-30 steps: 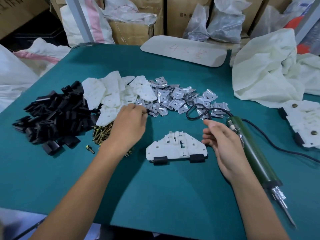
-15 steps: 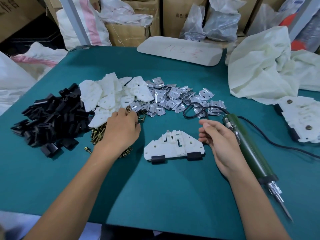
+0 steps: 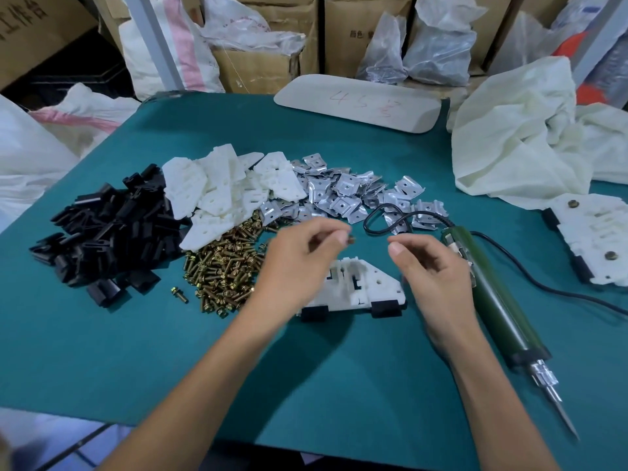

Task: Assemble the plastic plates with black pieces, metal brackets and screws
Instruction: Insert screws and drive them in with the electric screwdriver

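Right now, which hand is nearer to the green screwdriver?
Right. The right hand hovers just beside the upper body of the green screwdriver; the left hand is farther away, above the white plate, pinching a screw.

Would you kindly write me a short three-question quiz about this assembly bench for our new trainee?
1. True or false: the green screwdriver lies on the table, bit toward the person.
2. The left hand pinches: A) a bracket, B) a screw, C) a black piece?
3. How many black pieces are fitted on the plate nearest the person?
Key: 1 true; 2 B; 3 two.
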